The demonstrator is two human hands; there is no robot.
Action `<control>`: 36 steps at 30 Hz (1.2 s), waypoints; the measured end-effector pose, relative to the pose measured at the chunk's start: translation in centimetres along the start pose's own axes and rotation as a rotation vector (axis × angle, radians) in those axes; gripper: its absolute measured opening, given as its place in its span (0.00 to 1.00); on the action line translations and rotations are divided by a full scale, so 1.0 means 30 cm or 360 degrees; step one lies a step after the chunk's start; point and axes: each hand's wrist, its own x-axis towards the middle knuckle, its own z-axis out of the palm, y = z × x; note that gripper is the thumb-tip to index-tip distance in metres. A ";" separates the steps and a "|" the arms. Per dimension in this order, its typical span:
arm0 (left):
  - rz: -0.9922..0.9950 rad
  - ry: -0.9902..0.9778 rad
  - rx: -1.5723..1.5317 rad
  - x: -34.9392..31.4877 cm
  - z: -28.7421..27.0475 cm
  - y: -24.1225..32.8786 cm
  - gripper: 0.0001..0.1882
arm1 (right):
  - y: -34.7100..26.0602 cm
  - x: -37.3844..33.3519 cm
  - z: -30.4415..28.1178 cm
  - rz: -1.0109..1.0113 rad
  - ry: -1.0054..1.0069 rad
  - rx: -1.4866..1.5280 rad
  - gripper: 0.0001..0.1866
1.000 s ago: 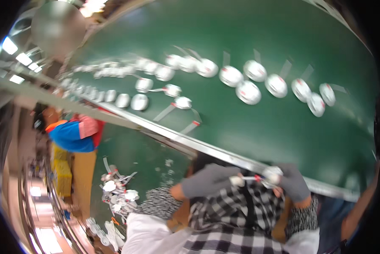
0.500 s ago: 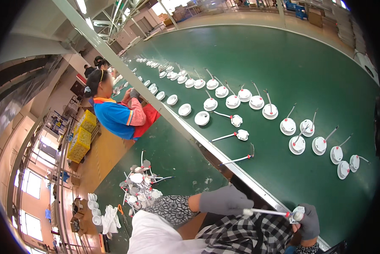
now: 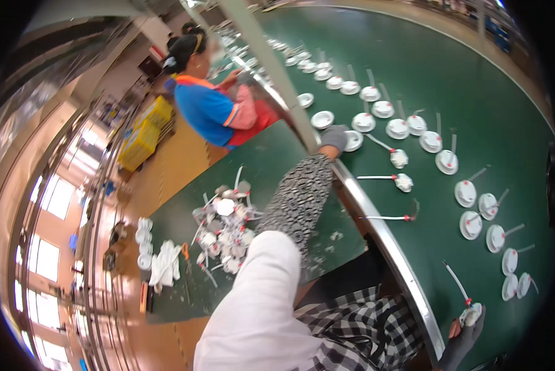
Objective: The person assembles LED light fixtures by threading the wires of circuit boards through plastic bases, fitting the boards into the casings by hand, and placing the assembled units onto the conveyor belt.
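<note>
My left hand [image 3: 334, 137], in a grey glove, reaches far across the metal edge of the green table. Its fingers are at the near rim of a white round cup [image 3: 353, 141] and hide part of it. Low on the right, my gloved right hand [image 3: 465, 344] grips a small white lamp part [image 3: 471, 314] with a red connector and a white cable pointing up and away. Similar white parts with cables, one [image 3: 399, 158] beyond the others, lie on the table between my hands. Finished-looking white round lamp units [image 3: 446, 162] stand in rows farther right.
A pile of white and grey cabled parts [image 3: 225, 232] covers part of the lower green bench. Beside it lie a white cloth [image 3: 165, 263], orange-handled scissors [image 3: 185, 251] and stacked white cups [image 3: 144, 244]. A slanting post [image 3: 277, 68] rises near a co-worker in blue [image 3: 206, 111].
My left hand has let go of the cable and moved far forward to the white cup. My right hand still holds the lamp part, now over the table edge. The view has shifted.
</note>
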 end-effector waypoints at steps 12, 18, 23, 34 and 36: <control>-0.0176 -0.0882 -0.2651 -0.913 -0.343 0.816 0.15 | 0.042 -0.078 0.312 -0.0828 -0.0176 0.0227 0.11; -0.0467 -0.1260 -0.2841 -1.103 -0.368 1.004 0.14 | 0.073 -0.135 0.240 -0.0963 0.0091 0.0162 0.07; -0.0475 -0.1402 -0.2771 -1.161 -0.374 1.060 0.13 | -0.008 -0.088 0.141 -0.1768 -0.0304 -0.0469 0.08; 0.0674 -0.1811 -0.2019 -1.120 -0.361 0.999 0.48 | -0.008 -0.066 0.088 0.0204 -0.0558 0.0712 0.13; 0.0674 -0.1752 -0.1958 -1.120 -0.362 1.007 0.48 | 0.075 -0.059 0.064 0.0028 -0.0611 0.0483 0.13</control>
